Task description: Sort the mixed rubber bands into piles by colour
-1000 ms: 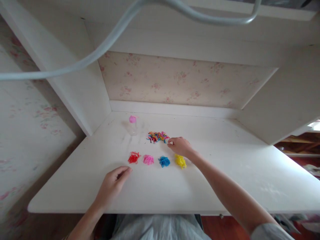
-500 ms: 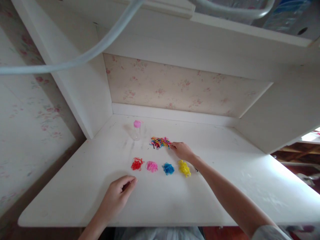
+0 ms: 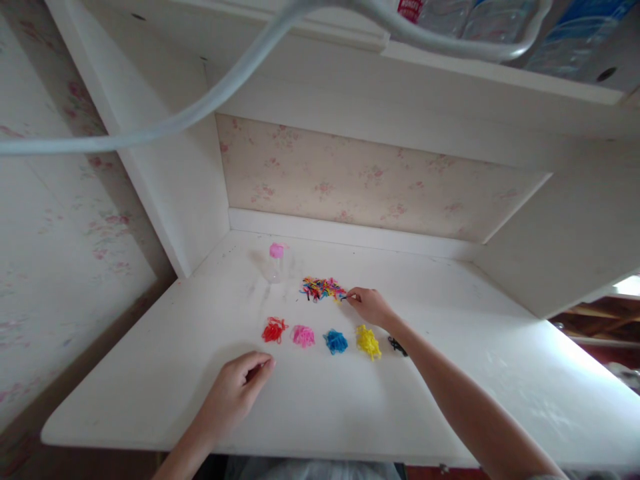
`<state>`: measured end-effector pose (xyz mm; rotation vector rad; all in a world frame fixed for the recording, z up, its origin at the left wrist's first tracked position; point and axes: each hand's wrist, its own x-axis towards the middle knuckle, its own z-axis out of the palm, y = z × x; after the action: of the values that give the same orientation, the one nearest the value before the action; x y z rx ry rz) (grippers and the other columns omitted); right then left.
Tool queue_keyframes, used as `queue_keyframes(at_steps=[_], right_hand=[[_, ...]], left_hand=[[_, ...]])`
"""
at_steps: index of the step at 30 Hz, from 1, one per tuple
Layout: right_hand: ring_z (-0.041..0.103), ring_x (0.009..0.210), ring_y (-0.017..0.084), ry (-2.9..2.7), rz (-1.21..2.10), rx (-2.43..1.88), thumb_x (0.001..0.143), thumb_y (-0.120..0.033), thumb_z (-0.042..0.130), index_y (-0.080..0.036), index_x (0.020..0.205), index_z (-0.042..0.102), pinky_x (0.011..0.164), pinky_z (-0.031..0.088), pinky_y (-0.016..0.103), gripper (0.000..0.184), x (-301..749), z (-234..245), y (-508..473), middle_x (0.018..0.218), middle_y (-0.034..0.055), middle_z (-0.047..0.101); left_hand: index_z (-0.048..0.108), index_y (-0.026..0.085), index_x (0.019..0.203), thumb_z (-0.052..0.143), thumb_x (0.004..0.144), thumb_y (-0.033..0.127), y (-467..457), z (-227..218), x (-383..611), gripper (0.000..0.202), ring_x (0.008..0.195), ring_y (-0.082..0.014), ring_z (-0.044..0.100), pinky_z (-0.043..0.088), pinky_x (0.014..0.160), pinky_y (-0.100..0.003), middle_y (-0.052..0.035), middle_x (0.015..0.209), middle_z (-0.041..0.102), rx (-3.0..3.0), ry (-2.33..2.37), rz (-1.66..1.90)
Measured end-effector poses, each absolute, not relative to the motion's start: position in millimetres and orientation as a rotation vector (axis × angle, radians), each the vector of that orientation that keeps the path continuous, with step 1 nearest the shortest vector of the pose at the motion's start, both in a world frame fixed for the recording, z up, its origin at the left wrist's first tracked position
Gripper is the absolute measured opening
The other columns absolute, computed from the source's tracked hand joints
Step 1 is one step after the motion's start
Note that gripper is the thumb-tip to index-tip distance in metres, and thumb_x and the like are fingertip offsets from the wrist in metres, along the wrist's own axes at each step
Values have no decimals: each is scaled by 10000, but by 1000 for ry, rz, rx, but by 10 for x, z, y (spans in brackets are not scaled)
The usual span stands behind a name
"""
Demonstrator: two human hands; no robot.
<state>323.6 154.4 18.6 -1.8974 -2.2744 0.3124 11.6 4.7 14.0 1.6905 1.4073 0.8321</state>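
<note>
My right hand pinches a small black rubber band at the right edge of a mixed heap of coloured rubber bands. In front of it lie sorted piles: red bands, pink bands, blue bands and yellow bands. A pile of black bands is partly hidden by my right forearm. My left hand rests on the table below the red pile, thumb and forefinger touching, with nothing visible between them.
A clear bottle with a pink cap stands behind the heap to the left. The white tabletop is bounded by side panels and a papered back wall. A pale curved tube crosses overhead, below a shelf with plastic bottles.
My right hand has drawn back slightly from the heap, with a black rubber band now showing at its fingertips. More of the black pile shows. My left hand stays put.
</note>
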Motion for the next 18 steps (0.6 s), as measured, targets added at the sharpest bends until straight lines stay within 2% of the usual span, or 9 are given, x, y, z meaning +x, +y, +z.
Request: queue_keyframes(at_steps=[12,18], right_hand=[[624,812,157,-2269,321,-1894,898,-322,373,-231,962,694,672,377,208,340,3294,177,1574,923,40,710],[622,774,153,-2276,302,-1937,885,-379,398,-259,1046,669,626,370,210,338,3249,182,1549,902,31,706]], left_hand=[[636,213,754,440,854,403,55,153,126,290,669,-155,559,419,613,-218,11,692,628,1691,1416,839],[632,206,775,436,865,401,52,138,115,291,687,-150,561,418,635,-214,9,717,629,1707,1389,835]])
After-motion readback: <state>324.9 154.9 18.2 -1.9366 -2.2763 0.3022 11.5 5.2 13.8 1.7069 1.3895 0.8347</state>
